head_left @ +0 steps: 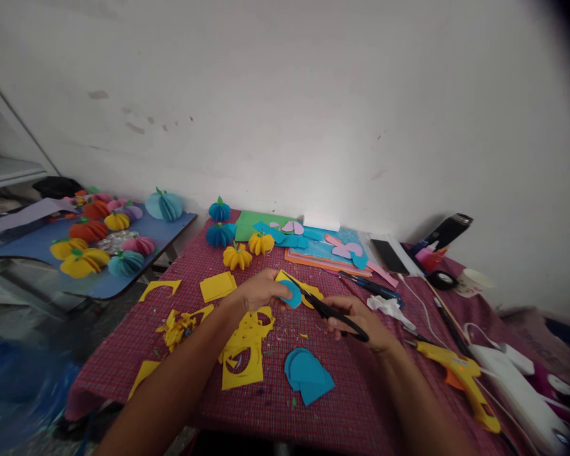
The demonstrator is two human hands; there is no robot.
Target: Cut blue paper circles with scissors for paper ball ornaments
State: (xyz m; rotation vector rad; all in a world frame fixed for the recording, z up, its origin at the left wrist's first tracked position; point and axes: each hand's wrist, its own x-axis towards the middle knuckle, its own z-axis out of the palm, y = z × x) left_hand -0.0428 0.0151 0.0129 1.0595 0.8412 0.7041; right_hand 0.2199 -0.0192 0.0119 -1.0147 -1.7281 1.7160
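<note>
Nearest lie one stack of blue foam circles point(308, 375) and yellow foam offcuts point(243, 354) on the red checked cloth point(123, 354). Above them the left hand point(259, 290) pinches one round blue foam disc point(292, 294), while the right hand point(356, 322) grips black scissors point(330, 310), blades parted at the disc. Farther back sit two yellow paper pumpkins point(249, 250) and two blue paper pumpkins point(220, 223)

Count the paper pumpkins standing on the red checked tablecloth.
4, all on the tablecloth at its far end: two blue pumpkins, one by the wall and one just nearer; two yellow pumpkins in front, and. More sit on the blue board to the left, uncounted.
</note>
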